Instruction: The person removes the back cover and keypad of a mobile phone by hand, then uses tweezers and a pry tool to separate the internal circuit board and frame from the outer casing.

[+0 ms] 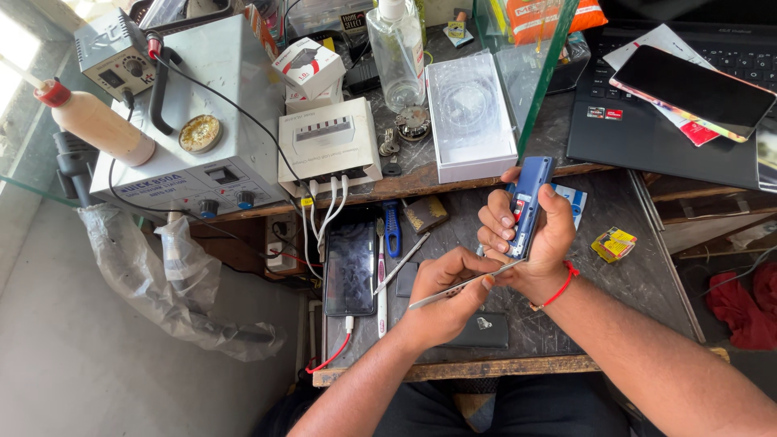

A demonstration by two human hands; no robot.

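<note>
The right hand is wrapped tight around a small blue phone, holding it upright on its edge above the dark workbench, fingers curled across its face and thumb on the far side. The left hand is pinched shut on a pair of metal tweezers, whose tips reach to the lower edge of the blue phone, just at the right palm.

To the left of the hands a black smartphone lies flat with a red cable at its bottom end, and beside it a white toothbrush and a blue-handled tool. A dark phone back lies under the left wrist.

On the raised shelf behind, an open white box holds a clear plastic tray with nothing else visible in it. A clear pump bottle stands beside it, its liquid colourless. A small round tin of brass wool sits on the grey soldering station. A white multi-port charger trails white cables downward
</note>
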